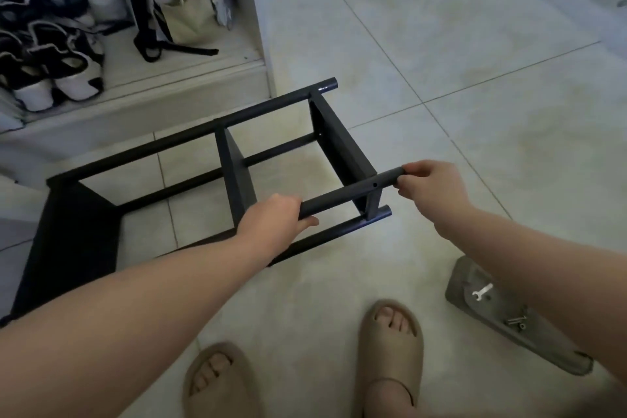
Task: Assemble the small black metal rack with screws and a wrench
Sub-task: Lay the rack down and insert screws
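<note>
The black metal rack lies on its side on the tiled floor, its tubes running from lower left to upper right. My left hand grips the near upper tube from above. My right hand pinches that tube's free end, just past a small screw hole. A small silver wrench and a few screws lie on a grey pad at the lower right, partly behind my right forearm.
A low shelf with several shoes and a hanging bag stands at the upper left, close behind the rack. My two feet in beige slides are at the bottom. Tiled floor stretches to the right.
</note>
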`<state>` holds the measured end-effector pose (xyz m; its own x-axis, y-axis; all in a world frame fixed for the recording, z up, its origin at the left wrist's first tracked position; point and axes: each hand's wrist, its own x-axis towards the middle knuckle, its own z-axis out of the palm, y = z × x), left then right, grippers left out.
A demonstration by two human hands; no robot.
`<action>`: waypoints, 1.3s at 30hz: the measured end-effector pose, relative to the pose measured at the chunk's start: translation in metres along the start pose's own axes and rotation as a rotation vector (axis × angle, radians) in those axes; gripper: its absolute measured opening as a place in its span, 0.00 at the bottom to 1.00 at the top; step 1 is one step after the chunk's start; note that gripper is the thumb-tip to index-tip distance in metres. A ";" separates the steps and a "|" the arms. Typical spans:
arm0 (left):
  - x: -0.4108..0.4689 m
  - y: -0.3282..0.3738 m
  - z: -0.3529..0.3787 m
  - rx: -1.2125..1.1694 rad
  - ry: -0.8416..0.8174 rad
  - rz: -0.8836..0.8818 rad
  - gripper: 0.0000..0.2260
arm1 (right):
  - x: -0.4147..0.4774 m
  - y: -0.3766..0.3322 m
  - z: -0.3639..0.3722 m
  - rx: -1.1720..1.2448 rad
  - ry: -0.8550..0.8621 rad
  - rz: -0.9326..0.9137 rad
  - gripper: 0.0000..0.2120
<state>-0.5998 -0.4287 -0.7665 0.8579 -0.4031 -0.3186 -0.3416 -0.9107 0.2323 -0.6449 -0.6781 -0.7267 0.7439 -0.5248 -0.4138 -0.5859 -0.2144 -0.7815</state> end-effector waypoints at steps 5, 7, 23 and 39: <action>0.000 -0.027 0.033 -0.085 -0.159 -0.067 0.19 | 0.019 0.028 0.038 0.013 -0.143 0.150 0.10; 0.000 -0.034 0.041 -0.114 -0.173 -0.061 0.18 | 0.026 0.033 0.049 0.042 -0.154 0.171 0.13; -0.029 0.040 -0.028 0.166 -0.249 0.104 0.19 | -0.029 0.028 -0.043 -0.803 -0.411 -0.284 0.33; -0.043 0.237 0.013 0.122 -0.467 0.355 0.27 | -0.062 0.174 -0.206 -1.116 -0.293 -0.080 0.34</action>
<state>-0.7230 -0.6281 -0.7101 0.4333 -0.6570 -0.6170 -0.6420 -0.7054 0.3004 -0.8591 -0.8528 -0.7403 0.7521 -0.2975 -0.5881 -0.3832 -0.9234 -0.0229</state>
